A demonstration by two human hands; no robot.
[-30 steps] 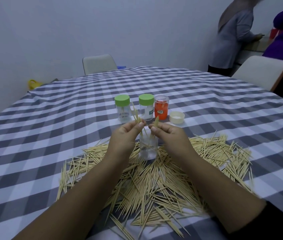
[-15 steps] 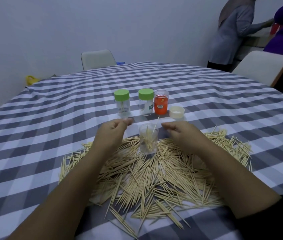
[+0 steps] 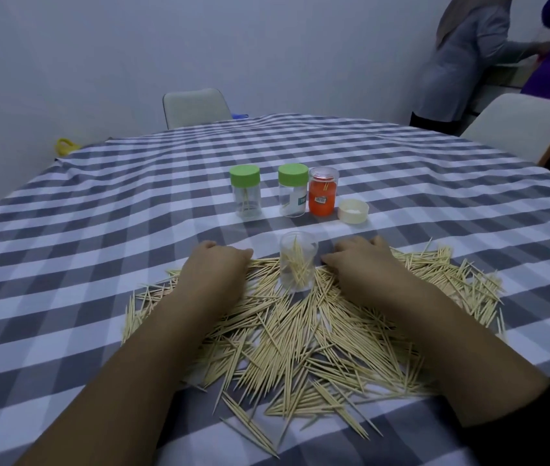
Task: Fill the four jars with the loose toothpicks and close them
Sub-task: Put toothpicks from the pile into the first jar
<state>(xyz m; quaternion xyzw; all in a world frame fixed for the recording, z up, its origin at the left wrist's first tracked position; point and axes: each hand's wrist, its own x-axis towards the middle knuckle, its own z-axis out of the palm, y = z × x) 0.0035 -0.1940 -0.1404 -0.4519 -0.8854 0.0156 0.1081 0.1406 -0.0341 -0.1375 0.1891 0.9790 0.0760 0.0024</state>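
Toothpicks [image 3: 295,267] near-upright in open jar [image 3: 298,260]

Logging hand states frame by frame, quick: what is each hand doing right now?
Left hand: down on the loose toothpicks, fingers curled; cannot tell whether it grips any.
Right hand: the same, cannot tell.

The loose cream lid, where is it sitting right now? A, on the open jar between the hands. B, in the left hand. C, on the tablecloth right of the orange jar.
C: the cream lid lies on the tablecloth just right of the orange jar.
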